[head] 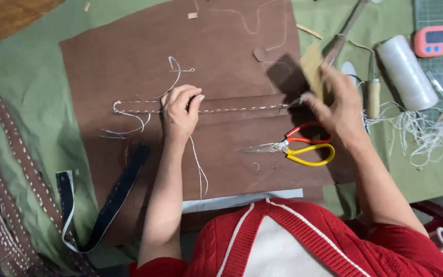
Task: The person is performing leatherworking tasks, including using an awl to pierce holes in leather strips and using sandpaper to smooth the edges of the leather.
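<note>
A long brown leather strap point(232, 105) with white stitching lies across a large brown leather sheet point(129, 51). My left hand point(180, 110) presses down on the strap near its left part, fingers curled on it. My right hand point(334, 102) is at the strap's right end and holds a small tan block point(312, 66) against it. Loose white thread point(198, 164) trails from under my left hand toward me.
Scissors with red and yellow handles point(293, 147) lie on the sheet just below my right hand. A white thread spool point(406, 72), an awl with a wooden handle point(374, 95), a pink timer point(433, 41) and tangled thread sit at right. Stitched brown straps point(11, 169) hang at left.
</note>
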